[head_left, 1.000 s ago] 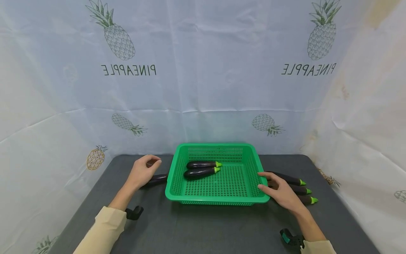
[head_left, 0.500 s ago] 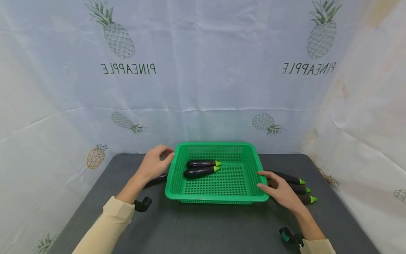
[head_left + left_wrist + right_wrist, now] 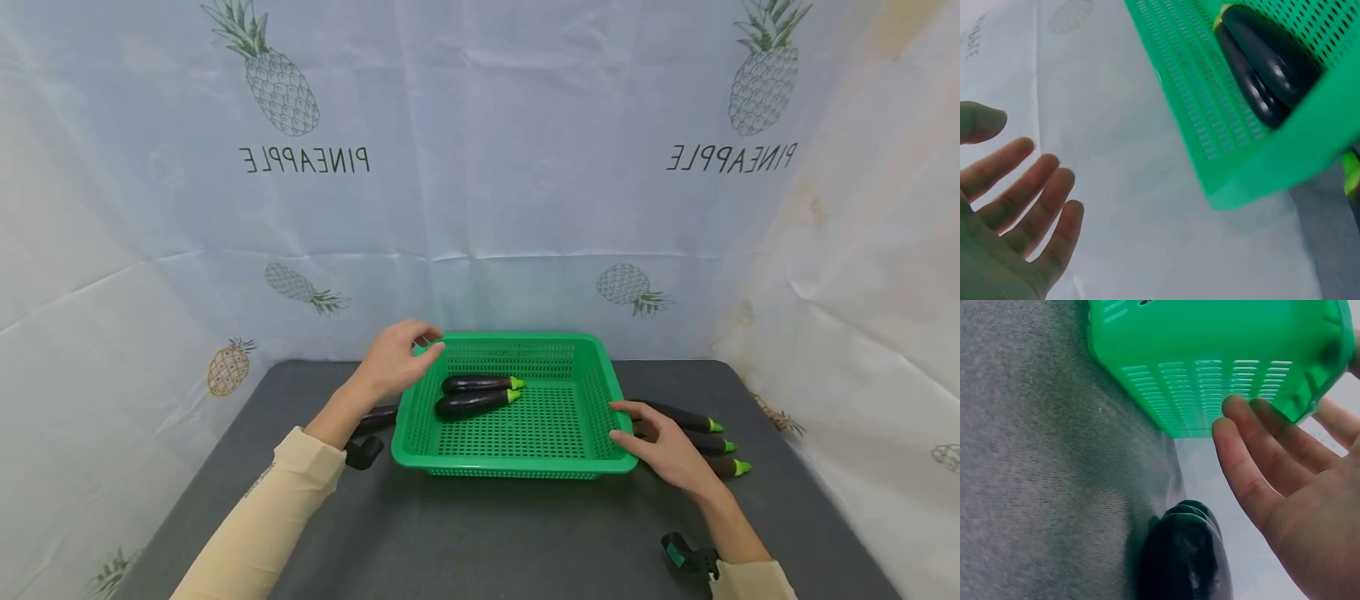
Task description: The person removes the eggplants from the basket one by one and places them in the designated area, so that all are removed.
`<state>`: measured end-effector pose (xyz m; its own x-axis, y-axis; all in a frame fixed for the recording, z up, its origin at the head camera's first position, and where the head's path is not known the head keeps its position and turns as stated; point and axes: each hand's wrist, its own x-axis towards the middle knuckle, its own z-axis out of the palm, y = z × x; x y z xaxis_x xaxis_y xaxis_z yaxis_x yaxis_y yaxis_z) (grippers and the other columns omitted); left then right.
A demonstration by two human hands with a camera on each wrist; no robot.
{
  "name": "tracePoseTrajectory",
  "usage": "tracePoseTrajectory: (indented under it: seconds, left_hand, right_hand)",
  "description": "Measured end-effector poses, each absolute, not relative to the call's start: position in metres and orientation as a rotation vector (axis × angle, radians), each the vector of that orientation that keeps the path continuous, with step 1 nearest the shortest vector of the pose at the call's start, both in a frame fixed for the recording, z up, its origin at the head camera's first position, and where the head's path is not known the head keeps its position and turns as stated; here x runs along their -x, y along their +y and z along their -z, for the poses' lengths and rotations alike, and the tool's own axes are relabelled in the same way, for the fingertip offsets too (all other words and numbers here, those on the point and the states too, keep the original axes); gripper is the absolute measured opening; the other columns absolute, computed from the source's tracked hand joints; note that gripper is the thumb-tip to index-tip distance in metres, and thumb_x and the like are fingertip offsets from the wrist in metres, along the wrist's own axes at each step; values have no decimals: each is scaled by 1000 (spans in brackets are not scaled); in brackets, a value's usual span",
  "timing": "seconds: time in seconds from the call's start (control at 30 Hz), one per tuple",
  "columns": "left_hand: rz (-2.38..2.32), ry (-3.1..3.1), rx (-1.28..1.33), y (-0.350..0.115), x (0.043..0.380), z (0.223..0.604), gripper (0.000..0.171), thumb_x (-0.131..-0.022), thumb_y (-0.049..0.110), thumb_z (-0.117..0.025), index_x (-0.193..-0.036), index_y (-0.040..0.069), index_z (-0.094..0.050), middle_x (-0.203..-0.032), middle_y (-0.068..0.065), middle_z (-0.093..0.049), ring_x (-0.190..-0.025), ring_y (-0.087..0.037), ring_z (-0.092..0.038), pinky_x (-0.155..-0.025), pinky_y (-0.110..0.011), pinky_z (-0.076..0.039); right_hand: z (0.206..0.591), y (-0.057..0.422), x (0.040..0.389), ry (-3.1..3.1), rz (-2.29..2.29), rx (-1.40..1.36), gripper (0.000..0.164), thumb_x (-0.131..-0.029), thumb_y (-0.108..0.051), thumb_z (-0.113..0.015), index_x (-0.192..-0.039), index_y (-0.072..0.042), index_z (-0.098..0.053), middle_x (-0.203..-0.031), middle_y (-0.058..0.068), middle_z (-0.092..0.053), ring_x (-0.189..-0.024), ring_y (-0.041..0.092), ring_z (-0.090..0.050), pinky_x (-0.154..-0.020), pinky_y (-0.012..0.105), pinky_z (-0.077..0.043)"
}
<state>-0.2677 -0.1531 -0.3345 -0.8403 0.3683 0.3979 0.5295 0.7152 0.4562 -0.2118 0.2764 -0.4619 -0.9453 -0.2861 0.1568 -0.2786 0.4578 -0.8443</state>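
A green plastic basket [image 3: 517, 463] with slotted walls stands mid-table and holds two dark purple eggplants [image 3: 472, 404] side by side, green stems to the right. My left hand [image 3: 397, 360], empty, hovers by the basket's back left corner, overlapping its rim in the head view. In the left wrist view its fingers [image 3: 1054, 234] are spread and loose. My right hand [image 3: 667, 446] holds the basket's right rim, thumb and index finger over the edge. The right wrist view has the other fingers [image 3: 1241, 456] under the rim, along the outer wall.
Three more eggplants [image 3: 712, 444] lie on the dark table [image 3: 517, 542] right of the basket, partly behind my right hand. Left of the basket lies another eggplant [image 3: 377, 419], partly hidden by my left arm. A pineapple-print curtain [image 3: 495, 208] encloses the back and sides.
My left hand has moved right and toward the back, from over the left-hand eggplant to the basket's back left corner. My right hand stays at the right rim.
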Motion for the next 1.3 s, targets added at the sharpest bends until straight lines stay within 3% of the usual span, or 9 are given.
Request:
tracePoseTrajectory:
  seconds: [0.23, 0.57, 1.0, 1.3]
  left_hand:
    - [866, -2668, 754, -134, 274, 336, 28, -103, 25, -60, -122, 6, -70, -119, -12, -67, -106, -31, -63, -89, -47, -52]
    - [935, -2740, 758, -112, 285, 343, 29, -105, 26, -57, -124, 8, -69, -125, -10, -65, -109, -28, -62, -90, -45, -53]
    - [930, -2769, 808, -89, 300, 345, 28, -105, 25, -56, -125, 9, -68, -124, -8, -65, -109, -26, -62, -91, -43, -52]
    - [938, -2869, 766, -80, 310, 367, 26, -105, 23, -58, -125, 9, -67, -124, -8, -64, -112, -26, -62, -92, -43, -52]
  right_hand:
    - [456, 279, 211, 2641, 1552, 606, 50, -102, -21, -65, -147, -5, -50, -141, 22, -53, -99, 17, -65, -74, 35, -55]
    - [454, 284, 211, 2660, 1551, 570, 48, -102, -22, -66, -146, -8, -53, -140, 18, -55, -104, 13, -65, -80, 35, -56]
    - [454, 288, 211, 2671, 1538, 556, 49, -101, -23, -67, -145, -8, -53, -136, 17, -57, -102, 12, -66, -79, 35, -56]
    - [456, 286, 209, 2650, 1550, 539, 49, -101, -23, -66, -146, -7, -53, -138, 19, -55, -101, 16, -66, -78, 36, -56]
